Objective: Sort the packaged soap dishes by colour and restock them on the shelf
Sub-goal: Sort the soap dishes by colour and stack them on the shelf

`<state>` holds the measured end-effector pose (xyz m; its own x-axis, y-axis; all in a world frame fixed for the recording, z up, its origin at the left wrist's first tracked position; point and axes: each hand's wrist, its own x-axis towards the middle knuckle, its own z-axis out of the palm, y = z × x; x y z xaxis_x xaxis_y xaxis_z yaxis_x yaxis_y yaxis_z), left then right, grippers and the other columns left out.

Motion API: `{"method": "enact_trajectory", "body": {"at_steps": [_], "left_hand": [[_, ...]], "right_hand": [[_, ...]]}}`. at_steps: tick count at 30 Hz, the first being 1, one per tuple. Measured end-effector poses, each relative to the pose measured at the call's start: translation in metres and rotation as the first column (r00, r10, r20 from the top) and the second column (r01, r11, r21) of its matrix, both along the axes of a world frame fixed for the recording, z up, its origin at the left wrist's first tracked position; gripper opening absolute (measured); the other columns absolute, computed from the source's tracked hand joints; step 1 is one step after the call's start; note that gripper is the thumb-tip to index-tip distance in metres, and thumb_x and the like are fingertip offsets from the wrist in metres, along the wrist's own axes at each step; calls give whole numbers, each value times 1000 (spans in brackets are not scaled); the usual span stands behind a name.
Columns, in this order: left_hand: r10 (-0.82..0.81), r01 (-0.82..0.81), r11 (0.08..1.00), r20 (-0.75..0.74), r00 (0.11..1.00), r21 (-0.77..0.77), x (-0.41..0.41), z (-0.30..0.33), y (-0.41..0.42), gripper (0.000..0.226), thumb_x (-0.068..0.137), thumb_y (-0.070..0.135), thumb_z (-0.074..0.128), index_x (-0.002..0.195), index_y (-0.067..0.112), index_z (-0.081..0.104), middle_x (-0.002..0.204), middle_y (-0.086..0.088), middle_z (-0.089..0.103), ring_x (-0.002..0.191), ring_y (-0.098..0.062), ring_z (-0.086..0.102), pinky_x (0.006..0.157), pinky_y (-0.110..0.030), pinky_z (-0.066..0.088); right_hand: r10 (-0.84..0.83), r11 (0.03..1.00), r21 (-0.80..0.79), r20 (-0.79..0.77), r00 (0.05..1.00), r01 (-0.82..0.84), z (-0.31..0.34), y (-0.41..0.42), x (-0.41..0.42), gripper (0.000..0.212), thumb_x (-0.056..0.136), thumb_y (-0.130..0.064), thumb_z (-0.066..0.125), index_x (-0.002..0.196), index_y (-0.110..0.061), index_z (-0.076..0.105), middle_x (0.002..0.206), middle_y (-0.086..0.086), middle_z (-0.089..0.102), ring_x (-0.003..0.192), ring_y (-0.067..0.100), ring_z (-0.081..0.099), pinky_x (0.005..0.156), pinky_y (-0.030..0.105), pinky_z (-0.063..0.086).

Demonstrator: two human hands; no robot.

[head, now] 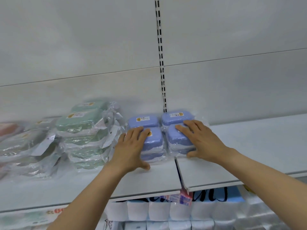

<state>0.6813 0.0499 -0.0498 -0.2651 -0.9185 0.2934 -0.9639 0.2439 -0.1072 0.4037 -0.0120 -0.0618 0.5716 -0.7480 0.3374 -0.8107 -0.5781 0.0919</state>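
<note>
Because the blue soap dishes (153, 138) sat in slippery film, stacked two-high at frame centre right over the seam between two shelf boards (177, 165), a hard shove risked sliding the top packs off or snagging wrap in that gap, I'd say. The left hand (131, 150) lay flat on the front-left stack, fingers straight and together, thumb spread low on the shelf. The right hand (202, 140) pressed the front-right stack, fingers splayed, thumb hooked at its front edge. Green packs (83, 130) leaned loosely at centre left.
</note>
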Motion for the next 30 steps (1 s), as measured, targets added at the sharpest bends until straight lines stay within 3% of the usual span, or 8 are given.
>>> {"method": "enact_trajectory", "body": {"at_steps": [3, 6, 11, 14, 17, 21, 26, 30], "left_hand": [[34, -34, 992, -2, 999, -119, 1, -5, -4, 109, 33, 42, 93, 127, 27, 40, 129, -3, 56, 113, -28, 58, 87, -45, 49], [98, -100, 989, -21, 995, -108, -2, -1, -4, 107, 37, 41, 93, 128, 29, 37, 129, -3, 56, 114, -30, 58, 90, -50, 47], [145, -151, 987, -104, 984, -48, -43, 11, 7, 104, 73, 64, 71, 154, 27, 17, 158, 2, 20, 148, -22, 15, 120, -46, 10], [6, -49, 985, -249, 968, -167, -97, 13, 26, 85, 85, 63, 56, 153, 21, 28, 156, -3, 33, 147, -26, 22, 120, -49, 18], [-154, 74, 956, -271, 950, -283, -162, -3, 41, 72, 86, 63, 44, 141, 16, 44, 143, -8, 51, 138, -32, 40, 112, -54, 35], [-336, 226, 919, -343, 877, -323, -261, -33, 60, 57, 90, 52, 49, 135, 16, 50, 133, -6, 58, 129, -31, 49, 104, -52, 43], [-456, 422, 889, -421, 784, -177, -391, -88, 89, 50, 89, 46, 56, 131, 18, 55, 127, -2, 58, 116, -25, 55, 98, -42, 47], [-406, 513, 855, -520, 751, 74, -479, -148, 105, 54, 88, 49, 53, 134, 21, 52, 130, 2, 56, 117, -18, 53, 94, -32, 46]], "right_hand": [[-7, 1000, 25, 30, 1000, 6, 1, 0, 11, 95, 72, -43, 76, 151, -24, 27, 148, 9, 32, 134, 30, 29, 100, 45, 42], [-82, 994, 70, -14, 997, 83, 5, 2, 20, 96, 79, -49, 69, 153, -29, 13, 153, 4, 20, 140, 28, 19, 102, 46, 37], [-83, 994, 75, 11, 996, 82, 20, 21, 1, 92, 85, -63, 56, 155, -29, 6, 161, 3, 3, 148, 26, 2, 117, 55, 10], [-58, 998, -24, 168, 984, 63, 19, 47, -39, 73, 90, -53, 56, 151, -24, 27, 158, 6, 24, 144, 29, 23, 116, 50, 22], [-82, 981, -145, 271, 959, 125, 8, 80, -96, 59, 85, -48, 55, 137, -20, 49, 140, 8, 51, 121, 30, 53, 104, 52, 42], [-169, 965, -142, 308, 936, 221, -15, 132, -190, 55, 83, -45, 49, 131, -19, 56, 129, 6, 60, 108, 25, 61, 90, 42, 50], [-349, 931, 23, 356, 867, 365, -65, 187, -331, 47, 84, -37, 55, 128, -19, 58, 121, 0, 60, 106, 21, 58, 81, 37, 50], [-617, 786, 300, 402, 676, 540, -121, 226, -433, 43, 92, -29, 60, 134, -24, 51, 128, -3, 55, 112, 22, 56, 79, 36, 48]]}}
